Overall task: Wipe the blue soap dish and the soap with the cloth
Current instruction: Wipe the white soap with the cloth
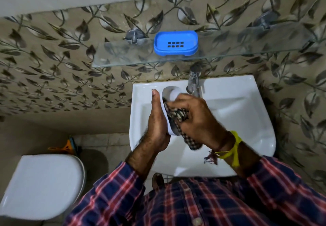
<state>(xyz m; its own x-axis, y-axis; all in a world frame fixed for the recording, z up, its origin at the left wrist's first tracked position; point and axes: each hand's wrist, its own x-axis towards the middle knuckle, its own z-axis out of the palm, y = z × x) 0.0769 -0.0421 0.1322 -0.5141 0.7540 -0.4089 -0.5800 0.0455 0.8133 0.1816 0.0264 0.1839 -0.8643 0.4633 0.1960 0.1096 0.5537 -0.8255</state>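
The blue soap dish stands empty on the glass shelf above the basin. Over the basin, my left hand holds a white oval holder from its left side, thumb stretched along the rim. The rounded white soap shows at the holder's far end. My right hand grips a bunched checked cloth and presses it into the holder. One end of the cloth hangs down below my right hand. The fingers of my left hand are hidden behind the holder.
A white wash basin lies under my hands, with a chrome tap at its back just right of the soap. A toilet with a shut lid stands at the lower left. The tiled wall is close behind the shelf.
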